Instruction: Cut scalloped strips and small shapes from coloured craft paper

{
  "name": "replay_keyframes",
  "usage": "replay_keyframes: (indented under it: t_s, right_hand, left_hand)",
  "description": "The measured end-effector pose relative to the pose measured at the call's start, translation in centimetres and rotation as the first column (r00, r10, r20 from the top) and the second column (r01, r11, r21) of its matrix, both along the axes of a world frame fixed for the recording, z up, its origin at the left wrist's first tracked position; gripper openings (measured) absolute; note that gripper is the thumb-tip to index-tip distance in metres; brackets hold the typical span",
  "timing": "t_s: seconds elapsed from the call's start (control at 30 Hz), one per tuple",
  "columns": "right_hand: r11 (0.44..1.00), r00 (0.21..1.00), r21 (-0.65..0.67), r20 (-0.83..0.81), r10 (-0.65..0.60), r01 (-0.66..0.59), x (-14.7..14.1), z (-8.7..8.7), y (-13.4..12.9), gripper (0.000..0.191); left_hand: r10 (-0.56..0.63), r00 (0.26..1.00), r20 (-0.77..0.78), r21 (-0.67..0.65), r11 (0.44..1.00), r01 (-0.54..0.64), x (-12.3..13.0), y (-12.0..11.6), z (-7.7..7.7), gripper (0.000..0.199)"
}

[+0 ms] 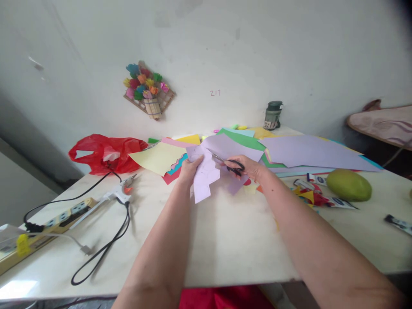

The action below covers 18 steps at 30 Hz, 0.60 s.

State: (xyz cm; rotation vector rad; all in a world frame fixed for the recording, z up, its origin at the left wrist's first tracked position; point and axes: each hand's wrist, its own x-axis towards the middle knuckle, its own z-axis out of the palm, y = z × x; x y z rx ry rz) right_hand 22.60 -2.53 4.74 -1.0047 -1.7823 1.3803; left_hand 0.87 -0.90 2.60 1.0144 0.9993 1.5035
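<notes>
My left hand is closed on a sheet of lilac paper, thumb on top. The sheet has faint outlines drawn on it and a stepped, cut lower edge. In my right hand is a pair of black-handled scissors, fingers wrapped in the loops. Its blades point left and meet the upper right part of the lilac sheet. How far the blades are apart is too small to tell. Cream paper and a wavy-edged blue strip lie just left of my left hand.
A hot glue gun with its black cord and a power strip lie left. Behind them is a red plastic bag. Large lilac sheets, a green mango-like fruit and small tubes are right. A bottle stands by the wall.
</notes>
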Motion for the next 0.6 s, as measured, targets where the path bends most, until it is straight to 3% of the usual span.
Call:
replay_keyframes:
  t_s: [0.23,0.43,0.6]
  right_hand:
    - [0.998,0.998,-0.059,0.067,-0.009,0.013,0.3,0.6,-0.1,0.034]
    - [0.999,0.986,-0.041,0.162,0.040,-0.034,0.4,1.2,-0.1,0.033]
    - [0.990,0.987,-0.065,0.091,0.133,-0.128,0.8,0.9,0.0,0.044]
  left_hand:
    - [-0.003,0.997,-0.079,0.001,1.000,0.003,0.0,0.2,-0.1,0.047]
    - [0.033,0.992,-0.118,0.028,0.999,-0.029,0.0,0.1,0.1,0.037]
    - [0.042,0.992,-0.119,0.007,0.999,-0.042,0.1,-0.1,0.4,0.034]
